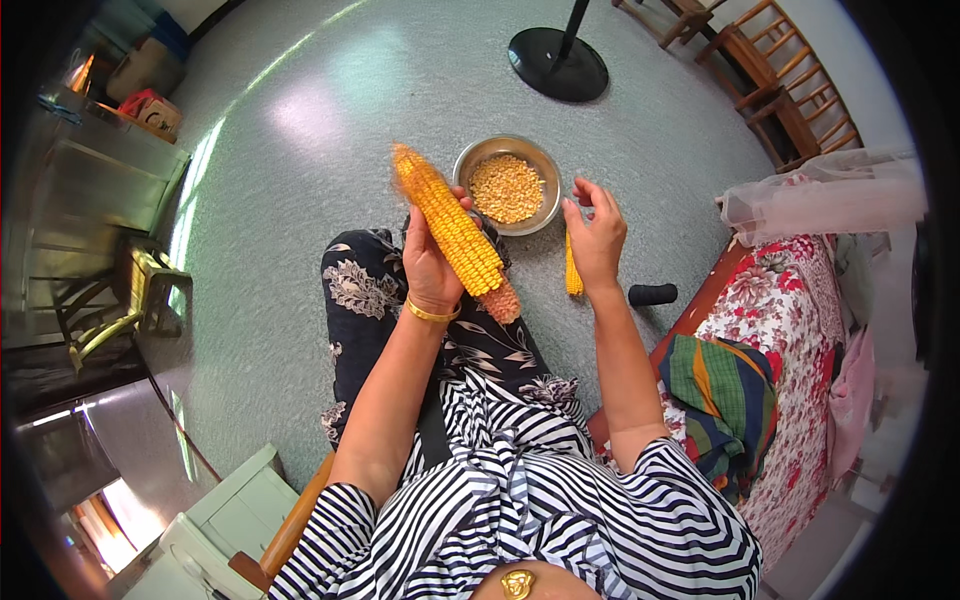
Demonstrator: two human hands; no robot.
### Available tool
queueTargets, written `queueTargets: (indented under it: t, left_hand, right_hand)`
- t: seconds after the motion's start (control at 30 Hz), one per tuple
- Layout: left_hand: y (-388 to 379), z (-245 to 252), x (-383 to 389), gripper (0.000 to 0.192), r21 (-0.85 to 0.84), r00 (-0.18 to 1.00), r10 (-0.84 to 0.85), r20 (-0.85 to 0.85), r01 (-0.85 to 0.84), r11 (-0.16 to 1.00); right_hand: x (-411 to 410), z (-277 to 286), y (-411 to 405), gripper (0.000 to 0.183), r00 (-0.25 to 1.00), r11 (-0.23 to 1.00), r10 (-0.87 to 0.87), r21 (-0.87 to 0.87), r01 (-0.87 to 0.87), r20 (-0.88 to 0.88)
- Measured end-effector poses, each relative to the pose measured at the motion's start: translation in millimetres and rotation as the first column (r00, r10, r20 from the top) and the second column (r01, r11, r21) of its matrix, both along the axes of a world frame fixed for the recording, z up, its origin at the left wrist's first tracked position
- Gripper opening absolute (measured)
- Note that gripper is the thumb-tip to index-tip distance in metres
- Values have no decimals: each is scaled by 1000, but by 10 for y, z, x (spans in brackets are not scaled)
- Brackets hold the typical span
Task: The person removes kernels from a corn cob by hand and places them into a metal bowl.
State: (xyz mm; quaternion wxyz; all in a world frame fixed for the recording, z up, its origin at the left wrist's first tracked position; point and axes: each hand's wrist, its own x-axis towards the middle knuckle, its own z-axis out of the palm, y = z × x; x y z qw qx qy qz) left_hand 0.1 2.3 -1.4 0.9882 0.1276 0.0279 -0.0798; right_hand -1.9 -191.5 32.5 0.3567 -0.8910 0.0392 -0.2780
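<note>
My left hand, with a gold bangle at the wrist, holds an ear of yellow corn. The ear lies slanted above my lap; silk clings to its far tip, and bare cob shows at the near end. Just beyond it a round metal bowl stands on the floor with loose corn kernels inside. My right hand is raised to the right of the bowl, fingers curled and apart, holding nothing visible. Partly hidden behind that hand is another yellow ear of corn.
A black cylindrical object lies right of my right wrist. The round black base of a stand is beyond the bowl. Wooden chairs line the far right, and a bed with a floral cover is at the right. A wooden chair stands left.
</note>
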Motion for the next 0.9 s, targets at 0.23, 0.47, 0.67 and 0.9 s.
queueTargets:
  t: [0.23, 0.47, 0.67, 0.9]
  left_hand:
    - [20, -39, 15, 45, 51, 999, 21, 28, -23, 998]
    - [12, -42, 4, 44, 77, 999, 26, 41, -30, 997]
    - [7, -68, 5, 44, 93, 998, 42, 49, -46, 995]
    - [9, -62, 7, 44, 98, 998, 26, 56, -32, 995]
  right_hand:
    - [-570, 196, 387, 13, 972, 970, 235, 64, -235, 10]
    - [-756, 194, 557, 20, 934, 937, 342, -118, -329, 107]
    - [-808, 166, 573, 20, 938, 936, 334, -149, -319, 89]
    - [-770, 240, 551, 19, 931, 925, 365, -116, -361, 19]
